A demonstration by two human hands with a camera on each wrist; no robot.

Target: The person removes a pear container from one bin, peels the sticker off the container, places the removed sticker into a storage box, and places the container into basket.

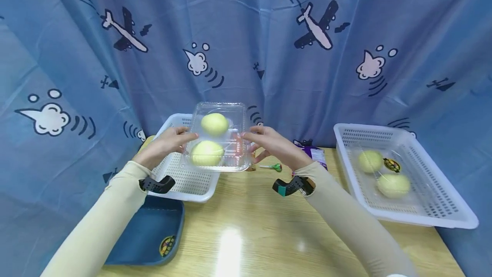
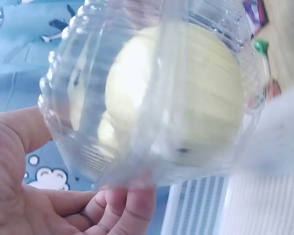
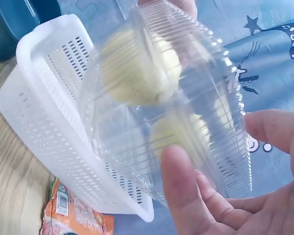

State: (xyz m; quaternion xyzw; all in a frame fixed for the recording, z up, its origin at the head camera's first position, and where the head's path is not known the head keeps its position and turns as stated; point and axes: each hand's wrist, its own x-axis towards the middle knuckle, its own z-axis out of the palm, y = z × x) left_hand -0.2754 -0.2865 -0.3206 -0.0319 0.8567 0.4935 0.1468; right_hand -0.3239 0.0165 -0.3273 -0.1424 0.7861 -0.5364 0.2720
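Note:
A clear plastic clamshell box (image 1: 219,140) with two pale yellow-green round fruits (image 1: 214,124) inside hangs in the air above the left white basket (image 1: 184,179). My left hand (image 1: 169,142) grips its left side and my right hand (image 1: 269,142) grips its right side. In the left wrist view the box (image 2: 157,88) fills the frame, with my fingers (image 2: 132,205) under it. The right wrist view shows the box (image 3: 166,107) held between my thumb and fingers (image 3: 186,186), above the white basket (image 3: 54,112).
A second white basket (image 1: 407,208) at the right holds another clear box with two fruits (image 1: 392,185). A blue tray (image 1: 153,234) sits at the front left. A green-capped item (image 1: 274,167) and a purple packet (image 1: 317,154) lie on the wooden table (image 1: 261,234). A blue curtain hangs behind.

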